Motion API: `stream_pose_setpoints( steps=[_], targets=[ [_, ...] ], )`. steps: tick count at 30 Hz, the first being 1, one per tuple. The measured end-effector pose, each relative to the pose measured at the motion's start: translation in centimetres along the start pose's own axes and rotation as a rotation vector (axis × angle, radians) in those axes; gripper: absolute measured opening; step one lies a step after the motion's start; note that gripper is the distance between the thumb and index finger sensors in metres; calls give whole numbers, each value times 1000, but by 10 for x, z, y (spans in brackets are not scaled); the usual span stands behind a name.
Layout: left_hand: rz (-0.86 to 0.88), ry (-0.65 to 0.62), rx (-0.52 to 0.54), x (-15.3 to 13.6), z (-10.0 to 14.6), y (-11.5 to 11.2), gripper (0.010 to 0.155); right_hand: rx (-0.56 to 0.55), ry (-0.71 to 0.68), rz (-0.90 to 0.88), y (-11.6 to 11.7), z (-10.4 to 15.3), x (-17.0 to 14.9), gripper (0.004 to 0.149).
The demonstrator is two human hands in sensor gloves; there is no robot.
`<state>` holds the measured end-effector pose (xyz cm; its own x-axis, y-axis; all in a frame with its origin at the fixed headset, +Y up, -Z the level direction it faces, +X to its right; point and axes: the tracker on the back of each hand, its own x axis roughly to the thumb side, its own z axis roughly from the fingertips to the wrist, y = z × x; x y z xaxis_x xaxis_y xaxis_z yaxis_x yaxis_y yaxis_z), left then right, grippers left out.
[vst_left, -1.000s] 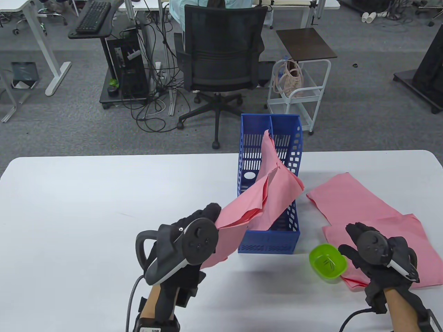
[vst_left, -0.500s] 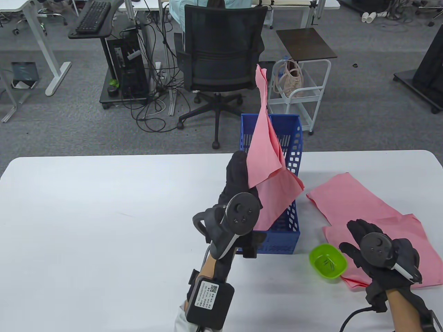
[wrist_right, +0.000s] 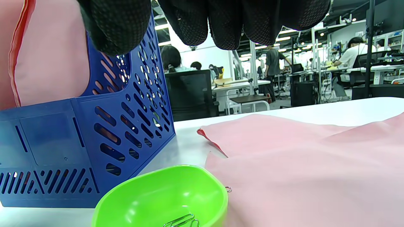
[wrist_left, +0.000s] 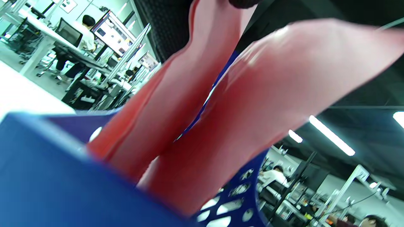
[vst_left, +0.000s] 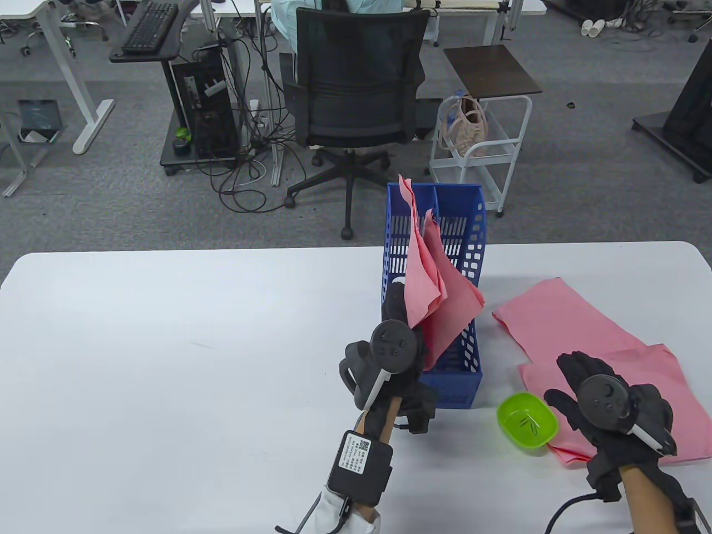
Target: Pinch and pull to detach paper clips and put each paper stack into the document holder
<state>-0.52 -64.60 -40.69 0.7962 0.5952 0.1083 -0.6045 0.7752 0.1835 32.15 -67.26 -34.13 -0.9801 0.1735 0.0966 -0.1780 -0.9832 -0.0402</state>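
Note:
My left hand [vst_left: 398, 300] grips a pink paper stack [vst_left: 418, 261] by its lower edge, and the stack stands upright in the left side of the blue document holder [vst_left: 474, 239]. A second pink stack [vst_left: 460, 307] leans in the holder to its right. In the left wrist view both stacks [wrist_left: 176, 104] rise out of the holder [wrist_left: 47, 179], with one fingertip [wrist_left: 243, 2] on the held one. My right hand [vst_left: 584, 378] rests with relaxed fingers [wrist_right: 227, 25] over a pink stack [vst_left: 662, 384] that lies flat. A paper clip [wrist_right: 228, 189] shows at that stack's edge.
A green bowl [vst_left: 526, 420] with paper clips [wrist_right: 180, 221] sits between the holder and my right hand. Another pink stack [vst_left: 562, 322] lies flat on the white table [vst_left: 167, 345], right of the holder. An office chair [vst_left: 356, 89] stands beyond the far edge.
My left hand swung the pink stack up from the table's front to above the holder, then lowered it into the holder's left side. The right hand has barely moved.

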Motion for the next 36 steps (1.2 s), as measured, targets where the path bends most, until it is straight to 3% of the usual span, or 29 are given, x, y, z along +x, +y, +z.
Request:
stream_pose_setpoints(
  steps=[4,8,14,17,21,28,36],
  targets=[
    [-21,64,-136,-4,-6,-12,63,6,1,1,0,0,0,71],
    [-52,46,-164,-2,-8,-11,68,13,6,-2,0,1,0,71],
    [-109,-96,-246,5,-1,-2,88,7,13,-8,-4,3,-2,71],
    [-171,-176,-323,7,8,7,91,-15,16,-14,-12,8,-5,71],
    [-347,-277,-311,5,22,21,93,-15,24,6,-19,15,-13,71],
    [-594,-362,-260,-4,49,36,92,245,39,172,-3,23,-31,81],
    [-619,-401,-195,-13,75,44,92,649,102,325,52,12,-43,94]
  ],
)
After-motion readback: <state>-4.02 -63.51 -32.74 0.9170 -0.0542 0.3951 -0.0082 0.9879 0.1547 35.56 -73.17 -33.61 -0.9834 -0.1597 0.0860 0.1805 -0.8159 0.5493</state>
